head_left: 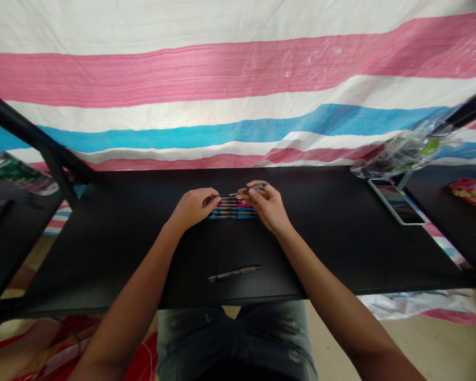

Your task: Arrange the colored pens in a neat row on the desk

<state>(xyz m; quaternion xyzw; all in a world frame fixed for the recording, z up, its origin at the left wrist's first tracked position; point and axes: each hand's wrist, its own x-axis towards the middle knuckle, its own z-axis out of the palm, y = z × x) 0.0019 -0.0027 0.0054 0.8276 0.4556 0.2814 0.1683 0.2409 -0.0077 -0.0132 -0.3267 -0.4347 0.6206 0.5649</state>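
Observation:
Several pens (pixel 233 209) lie side by side in a row on the black tabletop (pixel 143 222), with blue ones nearest me and red and dark ones farther back. My right hand (pixel 272 209) pinches a dark pen (pixel 257 187) between thumb and fingers at the back right of the row. At the row's left end is my left hand (pixel 193 209), its fingers closed on the left end of a dark, slim pen; whether it is the same pen is unclear. Another dark pen (pixel 234 273) lies alone near the front edge, slightly tilted.
A phone (pixel 396 201) lies at the right edge of the tabletop, beside a clear plastic bag (pixel 404 151). Black metal posts (pixel 35 135) frame both sides. A striped plastic sheet (pixel 222 74) hangs behind. A green container (pixel 18 172) is at far left.

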